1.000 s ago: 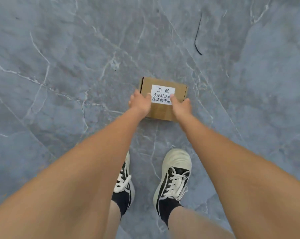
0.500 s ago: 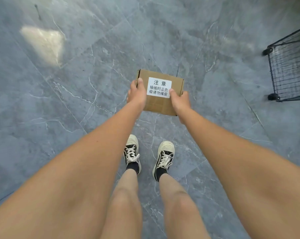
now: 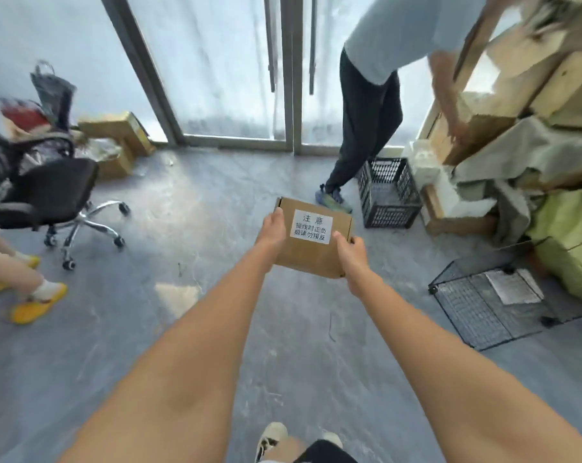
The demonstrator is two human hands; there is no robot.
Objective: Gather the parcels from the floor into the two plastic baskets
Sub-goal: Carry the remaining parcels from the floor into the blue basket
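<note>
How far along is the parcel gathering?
Done: the cardboard parcel is off the floor. In hand: left hand and right hand hold its two sides, carried at arm's length. Left: getting it into the black plastic basket ahead to the right, which shows no parcel through its mesh. Only one basket is in view; no other loose parcels are clearly seen.

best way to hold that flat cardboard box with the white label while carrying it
Take the cardboard box by its two opposite side edges, one palm from each side, as the left hand and right hand do now. It is flat and wide with its label facing up, so pressing the sides inward looks likely to keep it level.
</note>
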